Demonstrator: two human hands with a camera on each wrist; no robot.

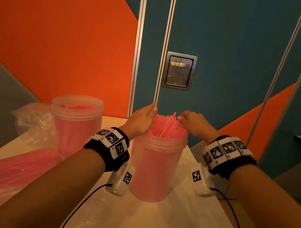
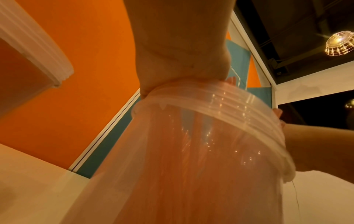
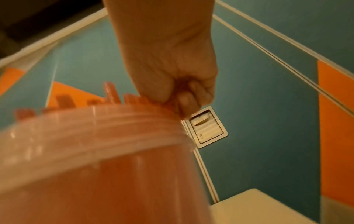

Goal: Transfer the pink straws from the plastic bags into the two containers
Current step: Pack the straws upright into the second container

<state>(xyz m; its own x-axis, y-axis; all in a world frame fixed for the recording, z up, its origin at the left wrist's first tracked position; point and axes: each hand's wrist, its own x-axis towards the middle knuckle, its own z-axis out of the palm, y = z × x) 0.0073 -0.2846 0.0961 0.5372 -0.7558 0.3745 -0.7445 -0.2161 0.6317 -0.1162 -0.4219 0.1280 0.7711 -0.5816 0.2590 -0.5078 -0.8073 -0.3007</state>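
Pink straws (image 1: 167, 126) stand upright in the near translucent container (image 1: 154, 170) on the pale desk (image 1: 179, 223), their tips fanning above its rim. The left hand (image 1: 142, 120) rests against the left side of the bundle with fingers extended, while the right hand (image 1: 195, 123) has its fingers curled, pinching straw tips at the right edge. A second container (image 1: 76, 123) of straws stands to the left, beside a crumpled plastic bag (image 1: 33, 123) and a bagged straw bundle (image 1: 9, 173).

Straws (image 1: 166, 125) in near container (image 1: 155, 164); 2nd container (image 1: 77, 121) behind-left, bags (image 1: 33, 125) left, all on table (image 1: 170, 221).
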